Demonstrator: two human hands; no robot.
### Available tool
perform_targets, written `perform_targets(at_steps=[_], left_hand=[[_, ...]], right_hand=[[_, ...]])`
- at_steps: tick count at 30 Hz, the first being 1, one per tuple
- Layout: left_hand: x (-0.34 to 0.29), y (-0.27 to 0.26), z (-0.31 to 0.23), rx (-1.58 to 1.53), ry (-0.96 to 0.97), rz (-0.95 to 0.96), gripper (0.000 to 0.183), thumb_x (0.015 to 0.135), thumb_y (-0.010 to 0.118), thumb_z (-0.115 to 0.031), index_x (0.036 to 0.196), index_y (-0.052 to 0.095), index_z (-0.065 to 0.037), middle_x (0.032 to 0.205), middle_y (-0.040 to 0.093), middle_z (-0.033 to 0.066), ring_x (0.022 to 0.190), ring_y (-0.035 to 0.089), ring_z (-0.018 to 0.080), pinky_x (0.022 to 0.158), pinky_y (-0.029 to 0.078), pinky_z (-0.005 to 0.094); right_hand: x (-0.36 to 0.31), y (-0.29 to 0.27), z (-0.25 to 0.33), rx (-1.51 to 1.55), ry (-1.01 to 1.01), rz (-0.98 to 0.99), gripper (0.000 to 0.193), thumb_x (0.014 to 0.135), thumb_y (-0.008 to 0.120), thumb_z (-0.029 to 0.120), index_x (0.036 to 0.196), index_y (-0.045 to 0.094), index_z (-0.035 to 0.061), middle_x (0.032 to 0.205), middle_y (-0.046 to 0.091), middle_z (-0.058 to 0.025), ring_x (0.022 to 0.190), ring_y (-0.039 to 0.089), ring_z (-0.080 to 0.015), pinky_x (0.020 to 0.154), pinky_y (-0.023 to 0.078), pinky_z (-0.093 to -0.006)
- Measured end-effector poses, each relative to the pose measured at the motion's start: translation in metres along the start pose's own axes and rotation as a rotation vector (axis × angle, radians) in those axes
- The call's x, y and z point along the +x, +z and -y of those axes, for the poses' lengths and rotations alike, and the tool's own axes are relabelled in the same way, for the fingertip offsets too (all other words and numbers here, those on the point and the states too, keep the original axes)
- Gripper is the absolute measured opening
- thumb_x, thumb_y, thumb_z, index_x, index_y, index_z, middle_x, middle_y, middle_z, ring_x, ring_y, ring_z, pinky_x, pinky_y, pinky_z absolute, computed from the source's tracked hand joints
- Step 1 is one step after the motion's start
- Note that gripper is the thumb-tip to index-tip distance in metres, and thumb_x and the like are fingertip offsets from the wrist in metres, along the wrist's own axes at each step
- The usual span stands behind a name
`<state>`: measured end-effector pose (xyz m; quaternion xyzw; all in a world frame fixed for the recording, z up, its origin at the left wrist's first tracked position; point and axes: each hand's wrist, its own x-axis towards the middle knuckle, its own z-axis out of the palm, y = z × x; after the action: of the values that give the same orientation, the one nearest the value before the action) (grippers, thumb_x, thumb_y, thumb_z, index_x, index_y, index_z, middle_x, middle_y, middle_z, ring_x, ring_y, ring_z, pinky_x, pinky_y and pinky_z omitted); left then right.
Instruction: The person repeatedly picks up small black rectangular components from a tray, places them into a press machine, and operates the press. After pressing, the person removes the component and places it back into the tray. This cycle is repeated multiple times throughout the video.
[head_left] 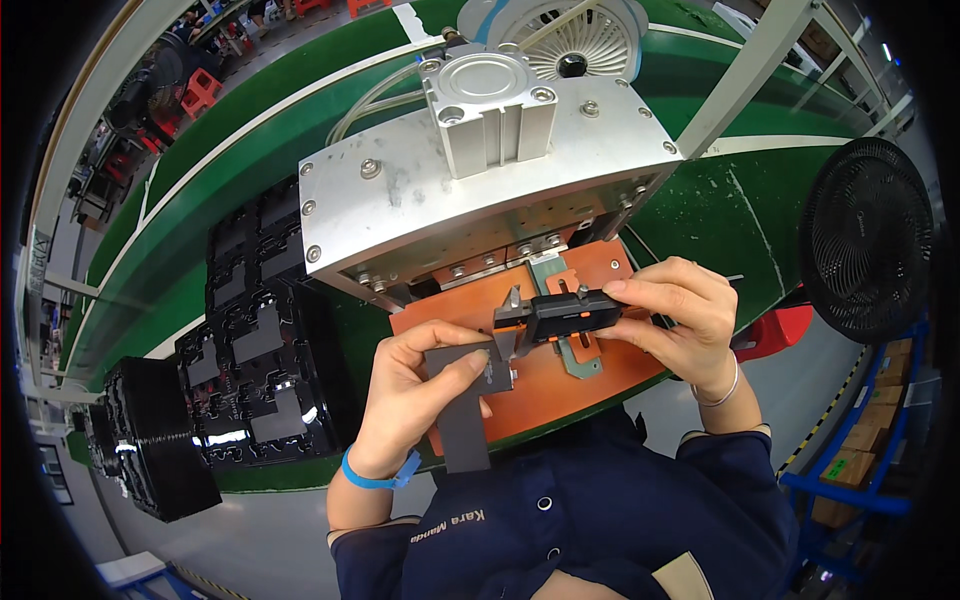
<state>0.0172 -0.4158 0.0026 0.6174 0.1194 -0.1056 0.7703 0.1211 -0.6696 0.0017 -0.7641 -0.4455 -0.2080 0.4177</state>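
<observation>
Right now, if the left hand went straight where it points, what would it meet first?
Probably the caliper; the grey piece in the left hand may touch it, but depth is unclear.

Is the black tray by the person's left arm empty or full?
The tray is not empty: flat grey pieces lie in it, like the piece in the left hand. Whether full, I cannot tell.

Left-hand grip (412,385) pinches a flat dark-grey piece (464,435), right-hand grip (688,308) holds a black caliper (568,318) just beside it, all above the orange plate (535,402)! Behind, a silver metal machine (400,190); black trays (232,405) sit left on the green table (715,215), a black fan (868,240) stands right.
</observation>
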Motion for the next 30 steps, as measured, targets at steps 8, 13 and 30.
perform_targets(at_steps=[8, 13, 30], left_hand=[[0.0010, -0.0007, 0.0015, -0.019, 0.016, -0.006, 0.014, 0.090, 0.063, -0.006, 0.101, 0.065, 0.003, 0.083, 0.071, 0.0122, 0.059, 0.069, 0.0127, 0.041, 0.050, 0.0202], [0.0012, -0.0017, 0.0015, -0.018, 0.008, -0.001, 0.014, 0.090, 0.063, -0.006, 0.102, 0.065, 0.002, 0.081, 0.070, 0.0111, 0.058, 0.069, 0.0130, 0.039, 0.049, 0.0198], [0.0011, -0.0024, 0.0011, -0.002, -0.001, -0.003, 0.013, 0.091, 0.064, -0.006, 0.102, 0.066, 0.002, 0.082, 0.072, 0.0117, 0.058, 0.068, 0.0122, 0.047, 0.052, 0.0209]], right_hand=[[-0.0010, -0.0019, 0.0020, 0.042, 0.015, 0.021, 0.042, 0.061, 0.087, 0.015, 0.101, 0.075, 0.0080, 0.080, 0.068, -0.0045, 0.065, 0.064, -0.0161, 0.055, 0.049, -0.0251], [-0.0003, 0.0002, 0.0014, 0.051, 0.013, 0.023, 0.042, 0.061, 0.087, 0.015, 0.100, 0.075, 0.0080, 0.079, 0.068, -0.0041, 0.065, 0.064, -0.0157, 0.055, 0.049, -0.0252], [-0.0021, 0.0019, 0.0020, 0.075, 0.012, 0.024, 0.041, 0.061, 0.087, 0.016, 0.099, 0.076, 0.0075, 0.077, 0.067, -0.0041, 0.064, 0.064, -0.0160, 0.055, 0.050, -0.0254]])
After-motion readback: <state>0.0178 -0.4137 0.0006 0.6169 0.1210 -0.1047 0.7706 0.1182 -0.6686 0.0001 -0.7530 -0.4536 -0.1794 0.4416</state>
